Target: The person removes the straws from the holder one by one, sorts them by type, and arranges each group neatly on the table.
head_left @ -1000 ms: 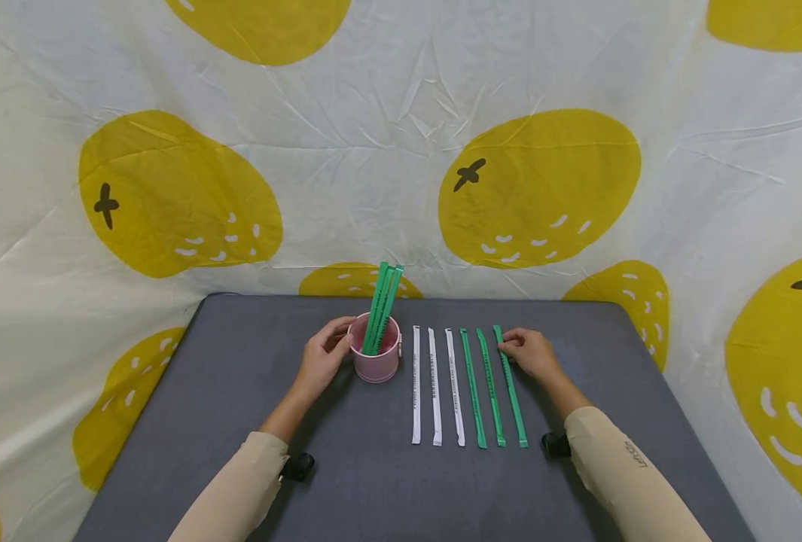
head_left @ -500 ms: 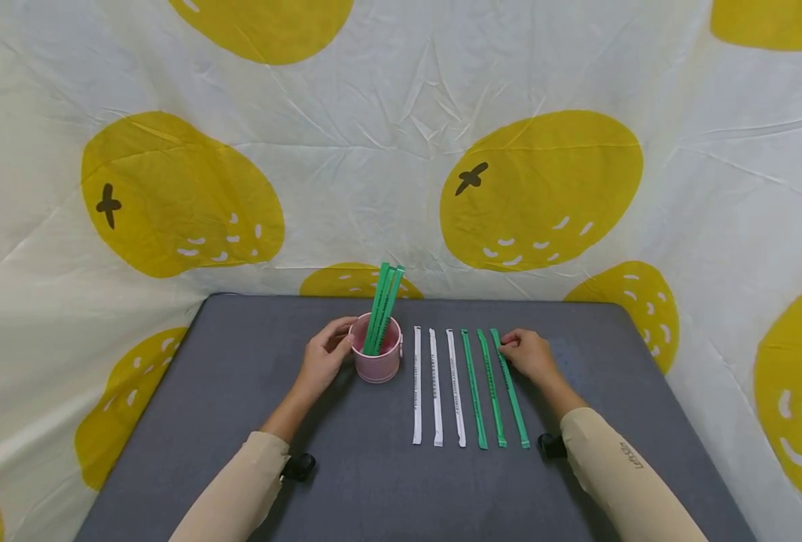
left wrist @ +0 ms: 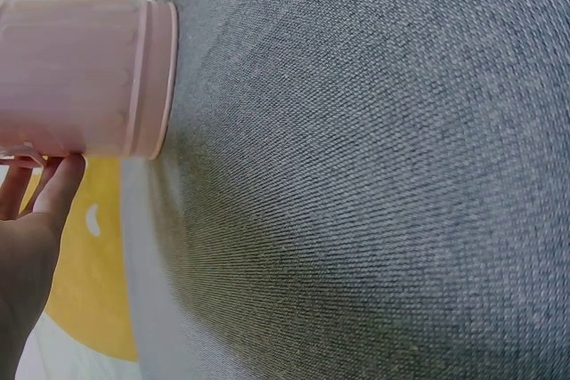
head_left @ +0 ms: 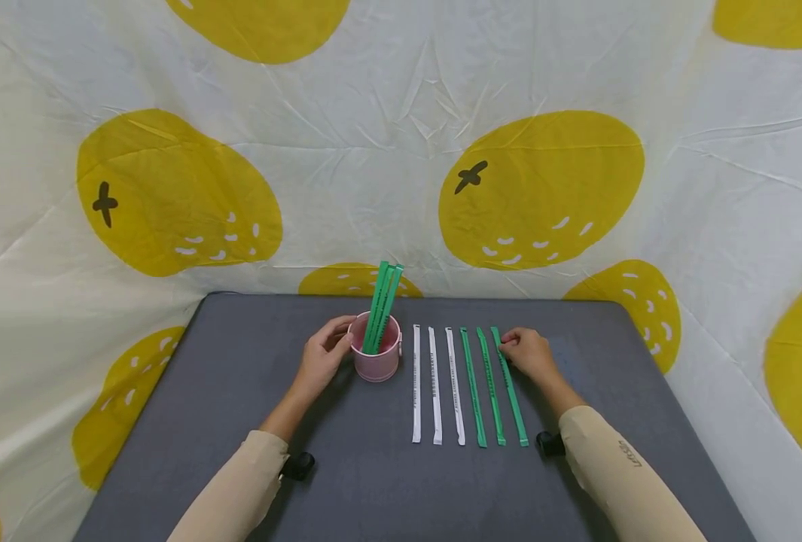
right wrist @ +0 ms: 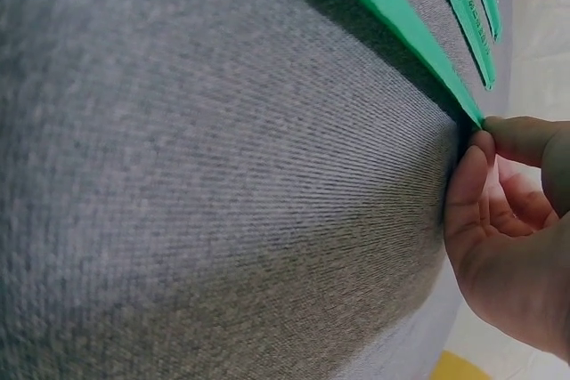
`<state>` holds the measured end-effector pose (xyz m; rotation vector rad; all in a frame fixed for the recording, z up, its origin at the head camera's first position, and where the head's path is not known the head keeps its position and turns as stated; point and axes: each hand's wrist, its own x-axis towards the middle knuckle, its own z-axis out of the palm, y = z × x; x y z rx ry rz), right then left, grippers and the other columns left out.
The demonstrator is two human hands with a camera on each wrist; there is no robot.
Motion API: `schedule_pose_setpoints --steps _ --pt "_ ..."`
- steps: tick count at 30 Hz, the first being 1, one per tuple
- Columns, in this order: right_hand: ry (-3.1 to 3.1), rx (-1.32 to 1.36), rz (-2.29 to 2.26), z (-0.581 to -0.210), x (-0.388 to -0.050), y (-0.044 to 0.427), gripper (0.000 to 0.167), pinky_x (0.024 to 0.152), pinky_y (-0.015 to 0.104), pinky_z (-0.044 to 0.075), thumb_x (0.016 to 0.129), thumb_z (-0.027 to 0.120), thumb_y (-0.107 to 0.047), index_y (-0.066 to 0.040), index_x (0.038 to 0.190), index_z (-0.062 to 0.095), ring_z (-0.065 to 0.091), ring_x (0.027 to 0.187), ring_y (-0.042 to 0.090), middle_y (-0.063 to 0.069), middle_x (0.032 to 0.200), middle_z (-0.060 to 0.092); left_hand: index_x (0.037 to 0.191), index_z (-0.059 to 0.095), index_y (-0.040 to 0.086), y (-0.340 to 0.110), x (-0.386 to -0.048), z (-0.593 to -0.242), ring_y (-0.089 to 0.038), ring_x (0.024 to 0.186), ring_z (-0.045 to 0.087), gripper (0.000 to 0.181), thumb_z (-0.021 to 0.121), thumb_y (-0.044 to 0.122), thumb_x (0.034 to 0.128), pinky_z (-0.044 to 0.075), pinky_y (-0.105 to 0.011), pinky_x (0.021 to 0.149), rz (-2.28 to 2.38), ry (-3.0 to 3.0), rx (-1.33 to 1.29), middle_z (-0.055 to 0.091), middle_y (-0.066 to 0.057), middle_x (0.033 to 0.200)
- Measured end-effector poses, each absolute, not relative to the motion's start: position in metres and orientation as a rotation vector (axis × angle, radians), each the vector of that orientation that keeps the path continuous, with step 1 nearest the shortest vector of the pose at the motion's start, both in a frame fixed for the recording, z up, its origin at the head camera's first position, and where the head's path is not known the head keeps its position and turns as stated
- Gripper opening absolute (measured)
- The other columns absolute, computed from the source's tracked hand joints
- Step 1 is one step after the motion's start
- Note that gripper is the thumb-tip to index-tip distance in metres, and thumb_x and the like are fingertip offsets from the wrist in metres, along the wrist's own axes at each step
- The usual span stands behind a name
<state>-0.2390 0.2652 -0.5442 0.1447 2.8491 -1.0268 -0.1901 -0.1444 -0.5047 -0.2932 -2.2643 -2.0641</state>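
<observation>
A small pink bucket (head_left: pixel 376 367) stands upright on the grey table, with several green wrapped straws (head_left: pixel 382 309) leaning inside it. My left hand (head_left: pixel 324 354) holds the bucket's left side, thumb toward the near side; the left wrist view shows the fingertips against its wall by a handle lug. On the table lies a row of three white wrapped straws (head_left: pixel 434 385) and, to their right, three green ones. With thumb and fingertips my right hand (head_left: pixel 529 352) pinches the far end of the rightmost green straw (head_left: pixel 512 391), which lies slightly slanted.
The grey cloth-covered table (head_left: pixel 360 482) reaches back to a white curtain (head_left: pixel 373 188) printed with yellow fruit. A black wrist camera (head_left: pixel 297 467) sits under the left forearm, and another wrist camera (head_left: pixel 550 444) under the right one.
My right wrist has shifted slightly to the left, with its fingers still at the rightmost green straw's far end. The left hand and the bucket have not moved.
</observation>
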Motion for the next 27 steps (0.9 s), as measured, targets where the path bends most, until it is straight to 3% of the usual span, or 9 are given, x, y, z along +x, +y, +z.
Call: schedule_pose_setpoints --steps 17,27 --pt "2.818 0.172 -1.076 -0.5442 -0.236 0.2683 0.02 0.063 0.032 0.055 0.094 0.069 -0.012 0.004 0.106 0.07 0.068 0.07 0.019 0.014 0.09 0.072 0.136 0.057 -0.012 -0.1443 -0.1904 -0.5082 -0.058 0.12 0.057 0.036 0.059 -0.005 0.1002 0.055 -0.014 0.084 -2.081 -2.209 -0.339 0.06 -0.038 0.13" --pt "2.775 0.189 -1.102 -0.5407 -0.2345 0.2687 0.024 0.065 0.032 0.054 0.096 0.069 -0.015 0.004 0.11 0.07 0.069 0.073 0.02 0.017 0.095 0.075 0.135 0.058 -0.012 -0.1444 -0.1898 -0.5059 -0.059 0.12 0.057 0.036 0.06 -0.005 0.0998 0.054 -0.013 0.084 -2.073 -2.216 -0.329 0.061 -0.038 0.129"
